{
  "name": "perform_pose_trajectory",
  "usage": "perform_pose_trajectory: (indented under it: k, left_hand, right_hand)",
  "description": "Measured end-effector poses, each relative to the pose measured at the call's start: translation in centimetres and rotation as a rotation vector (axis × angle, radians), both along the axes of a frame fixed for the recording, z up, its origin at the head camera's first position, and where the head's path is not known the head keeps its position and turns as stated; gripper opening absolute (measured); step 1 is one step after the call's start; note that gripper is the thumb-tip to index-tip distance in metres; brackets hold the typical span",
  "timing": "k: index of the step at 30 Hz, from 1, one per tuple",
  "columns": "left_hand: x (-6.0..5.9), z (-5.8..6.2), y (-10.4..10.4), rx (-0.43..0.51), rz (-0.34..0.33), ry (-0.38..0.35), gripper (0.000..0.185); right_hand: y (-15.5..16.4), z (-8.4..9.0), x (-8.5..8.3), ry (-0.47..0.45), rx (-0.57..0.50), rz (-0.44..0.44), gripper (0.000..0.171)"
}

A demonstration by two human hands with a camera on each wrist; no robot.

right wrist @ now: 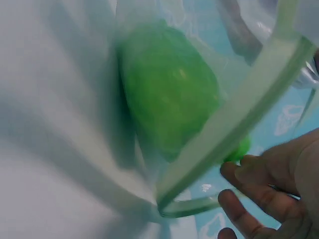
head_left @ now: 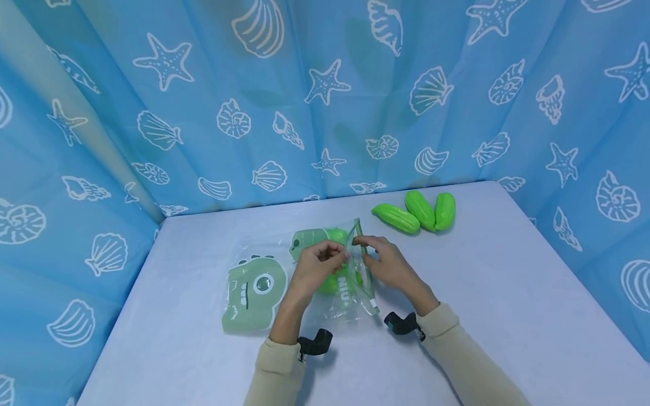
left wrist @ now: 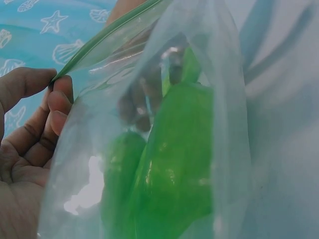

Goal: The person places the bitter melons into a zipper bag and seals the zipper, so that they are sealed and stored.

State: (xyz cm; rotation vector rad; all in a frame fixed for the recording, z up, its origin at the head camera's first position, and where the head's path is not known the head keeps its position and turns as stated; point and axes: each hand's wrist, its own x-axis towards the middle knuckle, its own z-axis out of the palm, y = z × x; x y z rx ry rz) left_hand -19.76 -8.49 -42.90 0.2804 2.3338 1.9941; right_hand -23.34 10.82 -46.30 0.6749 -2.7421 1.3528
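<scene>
Mid-worktop [head_left: 167, 338], zip bag [head_left: 256, 293], mouth gaping toward 3 o'clock, green gourds [left wrist: 169, 164] inside near that end. Left hand [head_left: 313, 270] pinches the zip rim [right wrist: 227, 127]; right hand [head_left: 388, 265] at the mouth, fingers loosely bent and apart, no grip visible; can't tell if it touches the film. 3 loose gourds [head_left: 420, 210] sit at 1 o'clock from the bag, near the worktop's far edge. Likely risks: left pinch takes just a sliver of rim, so a slip would let the mouth sag shut. Right fingers could snag thin film and drag the bag. Tilting toward 3 o'clock might spill contents. A knock could roll the loose 3 off at 12 o'clock.
</scene>
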Motion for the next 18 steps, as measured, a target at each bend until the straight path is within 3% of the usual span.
perform_pose_trajectory:
  k: [9,18]
  left_hand:
    - [-0.1,0.0,0.1,0.019,-0.009,-0.029,0.025]
    - [0.1,0.1,0.0,0.028,-0.002,-0.052,0.024]
  right_hand:
    - [3.7,2.5,-1.0,0.165,-0.008,-0.185,0.023]
    - [9.7,3.6,-3.1,0.179,0.142,-0.361,0.035]
